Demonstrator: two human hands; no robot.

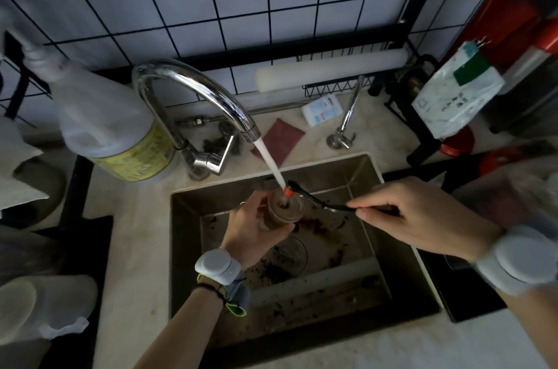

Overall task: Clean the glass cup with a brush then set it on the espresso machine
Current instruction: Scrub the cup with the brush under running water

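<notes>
My left hand [252, 226] grips a small glass cup [285, 210] upright over the sink, and brownish water fills the cup. Water runs from the chrome tap [193, 87] straight into its mouth. My right hand [422, 217] pinches the black handle of a brush [320, 202]. The brush's orange-collared head [289, 192] dips into the cup's opening, right under the stream. A red machine [528, 6] shows at the far right edge, mostly cut off.
The steel sink [401, 250] holds coffee grounds and a round glass item near the drain. A big spray bottle [111, 130] stands left of the tap. A dark red cloth [282, 139], a small second tap [347, 124] and a white bag [456, 93] sit behind the sink.
</notes>
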